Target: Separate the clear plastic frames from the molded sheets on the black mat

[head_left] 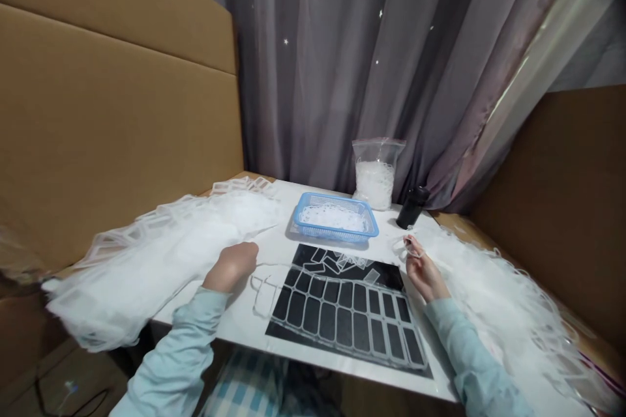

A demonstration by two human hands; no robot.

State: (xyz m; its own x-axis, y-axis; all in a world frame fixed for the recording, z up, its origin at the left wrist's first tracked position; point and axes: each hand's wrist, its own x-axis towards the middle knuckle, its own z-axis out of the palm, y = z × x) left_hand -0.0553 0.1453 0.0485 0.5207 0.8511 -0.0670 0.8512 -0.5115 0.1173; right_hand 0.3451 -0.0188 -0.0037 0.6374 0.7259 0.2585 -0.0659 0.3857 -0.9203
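A translucent sheet of joined rectangular frames [337,322] lies across a black mat [317,251] on the white table. My left hand [236,265] is closed at the sheet's far left, on a thin white strand running from it. Over the table right of the mat, my right hand [421,267] pinches a small clear ring-like piece [405,247] between thumb and fingers. Loose small rectangular frames [353,262] lie on the mat's upper part. Behind the mat stands a blue basket [336,232] holding many white pieces.
A long pile of white frames [161,254] covers the table's left side; another translucent pile [493,300] fills the right. A zip bag [374,182] and a black bottle [412,207] stand at the back. Cardboard walls [117,91] flank the table, with a grey curtain behind.
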